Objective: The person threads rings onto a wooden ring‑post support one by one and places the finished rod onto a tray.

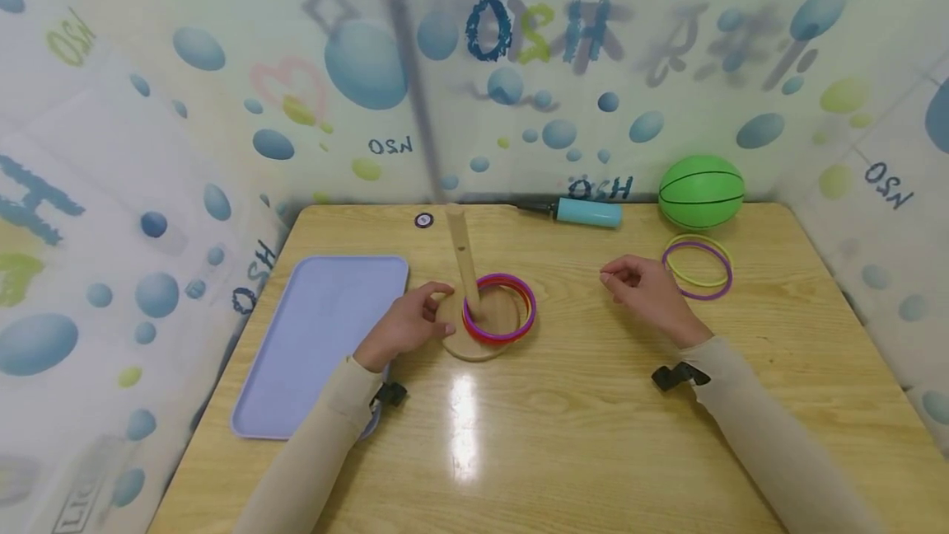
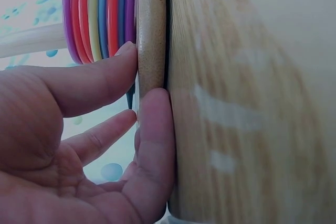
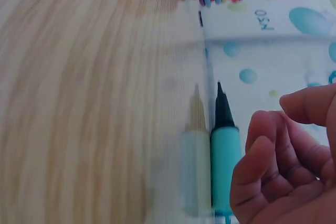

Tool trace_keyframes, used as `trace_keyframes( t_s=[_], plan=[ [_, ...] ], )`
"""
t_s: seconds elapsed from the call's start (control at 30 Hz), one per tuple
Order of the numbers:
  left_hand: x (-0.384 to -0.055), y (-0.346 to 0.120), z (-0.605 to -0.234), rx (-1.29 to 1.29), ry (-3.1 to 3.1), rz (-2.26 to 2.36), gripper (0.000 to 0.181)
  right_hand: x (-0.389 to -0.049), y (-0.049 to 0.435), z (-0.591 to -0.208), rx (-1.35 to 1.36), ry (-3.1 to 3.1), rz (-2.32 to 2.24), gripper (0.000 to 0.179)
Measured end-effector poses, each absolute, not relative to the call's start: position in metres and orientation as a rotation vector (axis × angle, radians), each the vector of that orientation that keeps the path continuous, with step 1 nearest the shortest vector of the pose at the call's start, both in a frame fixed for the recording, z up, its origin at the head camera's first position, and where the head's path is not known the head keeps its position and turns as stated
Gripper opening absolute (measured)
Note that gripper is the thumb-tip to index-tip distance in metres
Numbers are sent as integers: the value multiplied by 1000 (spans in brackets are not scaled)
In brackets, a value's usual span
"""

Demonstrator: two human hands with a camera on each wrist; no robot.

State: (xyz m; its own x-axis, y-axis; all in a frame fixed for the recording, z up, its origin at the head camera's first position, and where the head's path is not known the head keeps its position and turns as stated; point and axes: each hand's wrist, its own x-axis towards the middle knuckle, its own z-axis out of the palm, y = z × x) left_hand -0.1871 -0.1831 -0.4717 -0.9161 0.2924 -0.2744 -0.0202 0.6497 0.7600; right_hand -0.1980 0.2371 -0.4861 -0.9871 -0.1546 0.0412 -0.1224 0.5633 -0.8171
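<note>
A wooden stand has an upright post on a round base. Several coloured rings, purple, red, yellow and blue, lie stacked around the post on that base. My left hand grips the base's left edge. Close up in the left wrist view, the fingers of that hand press on the base's rim, a fingertip right beside the ring stack. To the right, my right hand is above the table with loosely curled fingers and nothing in it, just left of a purple ring and a yellow ring.
A pale blue tray lies at the table's left, partly under the left forearm. Along the back edge are a small dark disc, a blue hand pump and a green ball. Patterned curtains surround the wooden table.
</note>
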Motion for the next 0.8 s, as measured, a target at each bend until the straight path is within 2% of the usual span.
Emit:
trace_keyframes(
  t_s=[0.37, 0.8],
  plan=[
    [-187, -184, -473, 220, 2500, 1155, 62, -192, 305, -482, -110, 2975, -1305, 27],
    [-187, -183, -475, 232, 2509, 1155, 61, -203, 376, -486, 232, 3121, -1136, 39]
  ],
)
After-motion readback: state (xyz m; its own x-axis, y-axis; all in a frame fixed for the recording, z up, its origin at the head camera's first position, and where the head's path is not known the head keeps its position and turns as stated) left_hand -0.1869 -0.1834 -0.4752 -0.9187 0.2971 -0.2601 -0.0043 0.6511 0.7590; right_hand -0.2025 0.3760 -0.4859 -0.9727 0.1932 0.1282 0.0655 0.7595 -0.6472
